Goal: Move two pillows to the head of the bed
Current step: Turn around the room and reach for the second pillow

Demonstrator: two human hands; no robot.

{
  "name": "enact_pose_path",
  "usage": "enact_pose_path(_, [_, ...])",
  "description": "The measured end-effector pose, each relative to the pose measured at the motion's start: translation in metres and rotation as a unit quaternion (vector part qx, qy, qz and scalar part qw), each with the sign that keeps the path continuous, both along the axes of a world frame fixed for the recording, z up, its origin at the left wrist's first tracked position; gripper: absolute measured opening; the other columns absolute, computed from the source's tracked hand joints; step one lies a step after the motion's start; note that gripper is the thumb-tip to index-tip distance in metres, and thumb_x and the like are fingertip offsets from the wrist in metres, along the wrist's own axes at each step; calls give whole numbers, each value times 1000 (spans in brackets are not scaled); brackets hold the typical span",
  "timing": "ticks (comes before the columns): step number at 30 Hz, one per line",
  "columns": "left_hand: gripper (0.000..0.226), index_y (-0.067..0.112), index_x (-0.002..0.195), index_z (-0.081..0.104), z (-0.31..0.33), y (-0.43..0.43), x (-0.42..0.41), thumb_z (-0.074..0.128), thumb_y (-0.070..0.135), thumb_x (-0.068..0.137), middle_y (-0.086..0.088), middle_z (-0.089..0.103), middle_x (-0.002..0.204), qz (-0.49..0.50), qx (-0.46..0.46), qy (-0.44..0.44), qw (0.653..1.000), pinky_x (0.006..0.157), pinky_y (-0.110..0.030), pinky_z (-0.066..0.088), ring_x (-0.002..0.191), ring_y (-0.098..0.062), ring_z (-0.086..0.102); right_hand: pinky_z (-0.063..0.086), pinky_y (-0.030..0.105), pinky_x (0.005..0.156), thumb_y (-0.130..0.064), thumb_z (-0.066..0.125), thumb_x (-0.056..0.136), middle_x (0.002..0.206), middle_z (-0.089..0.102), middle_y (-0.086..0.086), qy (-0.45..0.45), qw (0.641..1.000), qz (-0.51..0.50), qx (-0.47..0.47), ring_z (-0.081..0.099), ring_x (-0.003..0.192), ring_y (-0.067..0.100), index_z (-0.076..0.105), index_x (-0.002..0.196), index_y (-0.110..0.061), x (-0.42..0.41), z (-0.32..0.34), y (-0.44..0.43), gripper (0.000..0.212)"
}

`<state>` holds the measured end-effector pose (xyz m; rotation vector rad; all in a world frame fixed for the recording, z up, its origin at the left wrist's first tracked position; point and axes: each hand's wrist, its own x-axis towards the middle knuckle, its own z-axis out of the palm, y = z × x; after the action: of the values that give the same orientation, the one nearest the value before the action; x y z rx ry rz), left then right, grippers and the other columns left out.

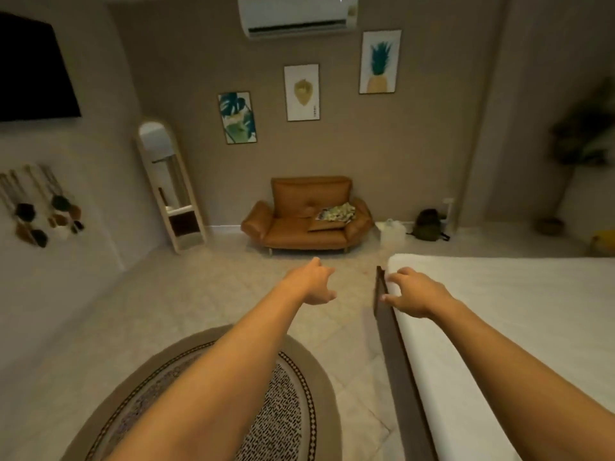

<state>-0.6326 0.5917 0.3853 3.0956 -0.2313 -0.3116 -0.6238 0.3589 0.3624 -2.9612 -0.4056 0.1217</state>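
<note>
1. Both arms are held out in front. The left hand (314, 282) is seen over bare floor, its fingers loosely curled and apart, with nothing in it. The right hand (411, 292) is poised above the near corner of the bed (499, 311), fingers spread and likewise empty.
2. Two cushion-like items are seen on the brown sofa (307, 216) against the far wall — a patterned pillow (337, 212) lying on a plain tan pillow (327, 225). These are judged to be the pillows named in the task, though blur leaves that uncertain. None is seen on the visible stretch of mattress.
3. The step in hand is judged to be the approach to the sofa. It would be done best if the stacked pair were gripped at opposite sides and lifted as one, so that the top pillow is not shed on the way back.
4. The dark wooden bed frame (381, 294) juts out at the corner just beside the right hand; it should be given room in turning.
5. Open tiled floor is left between the round rug (299, 394) and the sofa — ample walking room. A backpack (429, 224) and a white bag (392, 229) are set on the floor to the sofa's right.
</note>
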Motion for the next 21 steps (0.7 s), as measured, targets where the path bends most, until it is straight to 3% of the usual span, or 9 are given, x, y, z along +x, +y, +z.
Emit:
enact_pose_path(5, [73, 23, 155, 25, -20, -54, 70, 56, 45, 94, -10, 27, 157, -117, -9, 4, 993, 109, -47, 39, 139, -32, 37, 46, 42, 96, -59, 52, 88, 151, 38, 1, 3, 987, -158, -1, 48, 128, 26, 43, 142, -28, 3, -16, -57, 63])
enact_pose_path(10, [74, 25, 156, 21, -34, -113, 112, 54, 48, 94, -8, 24, 158, -251, -15, 22, 968, 108, -46, 40, 138, -32, 38, 44, 42, 96, -59, 51, 90, 151, 37, 2, 18, 952, -305, 5, 47, 128, 27, 42, 144, -26, -24, -23, -108, 64])
enact_pose_path(21, [73, 27, 156, 22, -82, -281, 94, 55, 48, 95, -5, 23, 160, -475, -6, 56, 878, 107, -45, 42, 136, -30, 43, 38, 46, 102, -61, 47, 90, 154, 32, 3, 62, 834, -547, 30, 40, 134, 30, 37, 146, -26, -134, -74, -193, 67])
